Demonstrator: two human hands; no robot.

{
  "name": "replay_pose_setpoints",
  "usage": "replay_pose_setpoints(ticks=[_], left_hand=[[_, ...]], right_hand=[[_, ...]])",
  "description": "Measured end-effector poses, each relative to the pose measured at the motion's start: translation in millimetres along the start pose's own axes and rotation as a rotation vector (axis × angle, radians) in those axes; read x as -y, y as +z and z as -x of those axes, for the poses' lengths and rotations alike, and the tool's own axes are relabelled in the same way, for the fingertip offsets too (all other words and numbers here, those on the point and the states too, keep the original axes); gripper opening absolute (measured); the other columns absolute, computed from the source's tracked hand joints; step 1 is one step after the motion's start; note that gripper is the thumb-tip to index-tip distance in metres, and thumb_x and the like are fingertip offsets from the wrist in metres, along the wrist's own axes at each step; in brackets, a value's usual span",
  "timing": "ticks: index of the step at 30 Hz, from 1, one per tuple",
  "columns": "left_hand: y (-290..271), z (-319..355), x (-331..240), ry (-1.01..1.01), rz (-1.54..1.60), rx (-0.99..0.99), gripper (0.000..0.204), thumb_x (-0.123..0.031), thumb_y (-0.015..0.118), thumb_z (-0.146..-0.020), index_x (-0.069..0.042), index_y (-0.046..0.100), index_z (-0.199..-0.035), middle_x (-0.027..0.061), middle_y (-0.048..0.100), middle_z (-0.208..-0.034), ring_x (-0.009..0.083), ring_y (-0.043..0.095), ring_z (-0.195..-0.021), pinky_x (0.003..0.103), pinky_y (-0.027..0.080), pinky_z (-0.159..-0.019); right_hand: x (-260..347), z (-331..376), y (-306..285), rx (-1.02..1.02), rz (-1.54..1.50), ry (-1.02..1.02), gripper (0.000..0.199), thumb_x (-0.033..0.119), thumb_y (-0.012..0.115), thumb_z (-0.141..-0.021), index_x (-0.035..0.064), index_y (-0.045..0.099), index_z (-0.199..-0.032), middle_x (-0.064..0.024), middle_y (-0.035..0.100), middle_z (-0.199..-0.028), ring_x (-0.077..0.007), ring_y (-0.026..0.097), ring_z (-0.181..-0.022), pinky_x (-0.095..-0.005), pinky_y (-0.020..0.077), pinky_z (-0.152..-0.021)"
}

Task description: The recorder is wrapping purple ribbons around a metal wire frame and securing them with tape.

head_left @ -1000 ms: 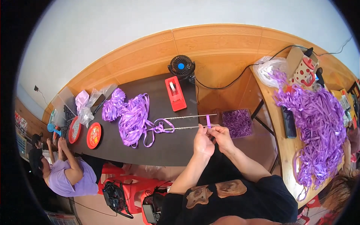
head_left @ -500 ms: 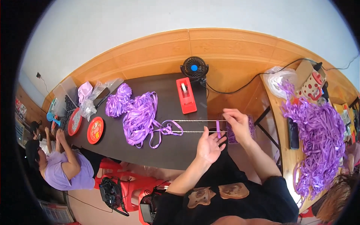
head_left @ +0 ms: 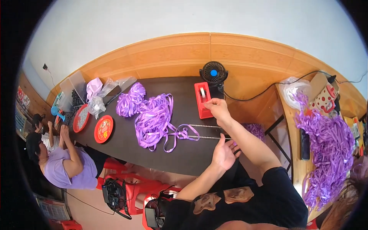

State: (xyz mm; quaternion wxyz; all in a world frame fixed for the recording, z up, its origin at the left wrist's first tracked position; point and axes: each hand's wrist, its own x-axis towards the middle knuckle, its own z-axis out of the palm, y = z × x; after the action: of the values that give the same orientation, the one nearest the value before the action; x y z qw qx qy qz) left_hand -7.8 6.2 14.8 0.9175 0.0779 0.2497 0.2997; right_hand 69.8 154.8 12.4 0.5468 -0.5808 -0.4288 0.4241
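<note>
The purple ribbon (head_left: 153, 122) looks silky and shiny. The red tape holder (head_left: 201, 102) is smooth, glossy plastic. The dark counter (head_left: 168, 161) looks dull and smooth. Thin rods (head_left: 210, 138) look like metal.

round black fan with blue hub (head_left: 213, 73) is standing near orange-brown wall panelling (head_left: 168, 57). cream red-dotted mug (head_left: 324, 99) is sitting far right. round red plate (head_left: 104, 129) is lying left; black cabled gear (head_left: 114, 191) is resting on red plastic stool (head_left: 136, 188).
</note>
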Motion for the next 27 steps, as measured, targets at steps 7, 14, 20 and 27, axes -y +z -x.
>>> replay_pose_setpoints(ticks=[7, 14, 20, 27], left_hand=[[-3.1, -1.1, -0.5, -0.009, 0.02, 0.048, 0.062, -0.058, 0.042, -0.089, -0.003, 0.048, -0.116, 0.005, 0.054, -0.107, 0.0183, 0.049, -0.1, 0.035, 0.036, -0.087], [-11.1, -5.6, 5.8, 0.076, 0.042, 0.03, 0.047, -0.051, 0.042, -0.092, -0.011, 0.049, -0.116, 0.003, 0.054, -0.108, 0.0195, 0.05, -0.101, 0.036, 0.037, -0.087], [-3.7, -2.2, 3.4, 0.034, 0.062, 0.016, 0.052, -0.055, 0.041, -0.091, -0.007, 0.051, -0.108, 0.0022, 0.055, -0.1, 0.0176, 0.05, -0.097, 0.036, 0.036, -0.087], [-8.3, -6.8, 4.6, -0.01, -0.006, 0.062, 0.067, -0.065, 0.037, -0.087, -0.003, 0.053, -0.107, 0.0068, 0.055, -0.108, 0.0219, 0.047, -0.107, 0.037, 0.03, -0.093]], right_hand=[[22.3, 29.7, 3.9, -0.075, -0.122, -0.184, 0.009, 0.007, 0.066, -0.077, 0.0008, 0.065, -0.07, -0.0132, 0.061, -0.094, -0.0198, 0.047, -0.114, -0.0327, 0.0357, -0.091], [4.0, 50.0, 0.8, -0.08, 0.028, -0.157, 0.01, 0.008, 0.068, -0.075, 0.0002, 0.067, -0.069, -0.017, 0.061, -0.101, -0.0256, 0.044, -0.119, -0.0364, 0.0331, -0.095], [-11.5, 39.2, -6.1, -0.162, 0.252, -0.256, 0.009, 0.007, 0.069, -0.073, -0.0014, 0.067, -0.07, -0.0163, 0.061, -0.098, -0.026, 0.051, -0.109, -0.0356, 0.039, -0.088], [-17.0, 26.7, -40.9, -0.022, 0.496, -0.225, 0.005, 0.01, 0.069, -0.066, 0.006, 0.068, -0.068, -0.0123, 0.06, -0.103, -0.0276, 0.053, -0.106, -0.0371, 0.0436, -0.083]])
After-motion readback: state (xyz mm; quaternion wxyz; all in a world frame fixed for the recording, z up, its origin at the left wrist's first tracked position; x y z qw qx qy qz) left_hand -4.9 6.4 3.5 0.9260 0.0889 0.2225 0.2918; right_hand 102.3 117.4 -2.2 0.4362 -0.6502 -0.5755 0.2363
